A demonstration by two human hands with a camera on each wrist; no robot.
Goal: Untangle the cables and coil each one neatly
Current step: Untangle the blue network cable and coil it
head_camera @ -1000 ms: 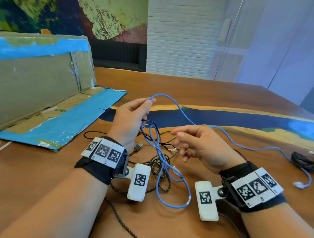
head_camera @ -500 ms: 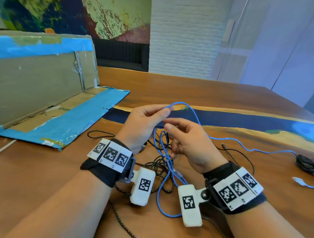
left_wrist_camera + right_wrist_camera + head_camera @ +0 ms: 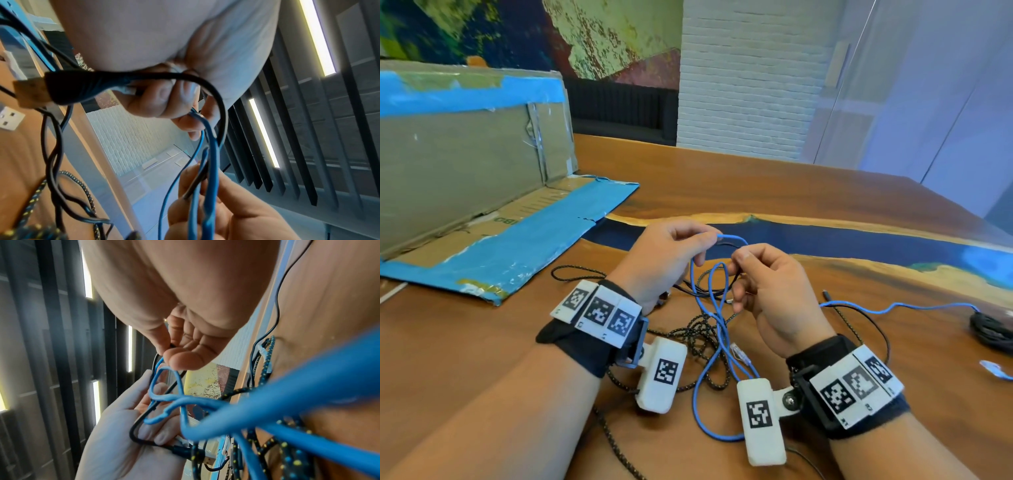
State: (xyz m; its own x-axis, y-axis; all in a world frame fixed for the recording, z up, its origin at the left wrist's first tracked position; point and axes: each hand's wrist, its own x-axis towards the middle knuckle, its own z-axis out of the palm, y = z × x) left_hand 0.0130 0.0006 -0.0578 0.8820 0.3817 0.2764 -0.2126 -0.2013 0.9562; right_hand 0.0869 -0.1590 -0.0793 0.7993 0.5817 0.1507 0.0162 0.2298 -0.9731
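A blue cable (image 3: 935, 305) rises from the table between my hands, and its loops hang down to the wood. My left hand (image 3: 709, 240) pinches the top of the blue loop (image 3: 729, 237). In the left wrist view its curled fingers (image 3: 156, 104) also hold a thin black cable (image 3: 222, 104) with a USB plug (image 3: 30, 92). My right hand (image 3: 738, 255) is close beside it, pinching the blue cable (image 3: 162, 361) together with the thin black one. A black-and-yellow braided cable (image 3: 702, 330) lies tangled on the table under both hands.
An opened cardboard box (image 3: 465, 171) with blue tape stands at the left. A coiled black cable (image 3: 993, 330) lies at the right edge, near the blue cable's far plug (image 3: 995, 369). The wooden table (image 3: 482, 342) has a blue resin strip across it.
My right hand has moved left and up to meet the left hand. The blue cable's wide arc has shrunk to a small loop between the fingers, and its run on the right was drawn in.
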